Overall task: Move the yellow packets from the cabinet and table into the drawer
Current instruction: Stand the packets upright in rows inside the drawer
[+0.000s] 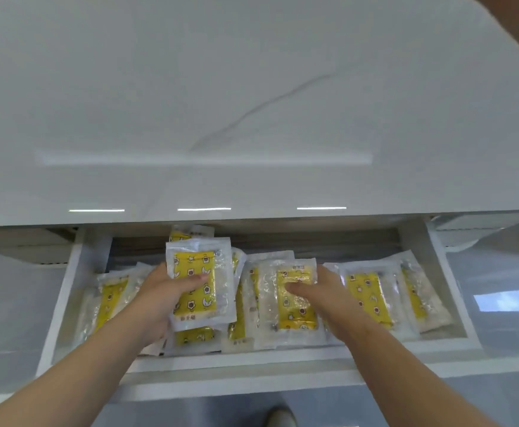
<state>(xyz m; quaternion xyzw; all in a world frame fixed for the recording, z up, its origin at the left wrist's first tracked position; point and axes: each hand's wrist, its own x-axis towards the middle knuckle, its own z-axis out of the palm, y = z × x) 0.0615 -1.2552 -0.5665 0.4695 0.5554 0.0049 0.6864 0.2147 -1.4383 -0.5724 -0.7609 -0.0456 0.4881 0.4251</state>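
The white drawer stands pulled open below the counter and holds several yellow packets in clear wrappers. My left hand grips one yellow packet from the left, thumb across its front, lifted a little above the others. My right hand grips a second yellow packet near the drawer's middle, thumb on its face. More packets lie at the left and at the right, overlapping each other.
A glossy white marble-look countertop overhangs the drawer's back. Grey cabinet fronts flank the drawer on both sides. The tip of a shoe shows on the floor below the drawer front.
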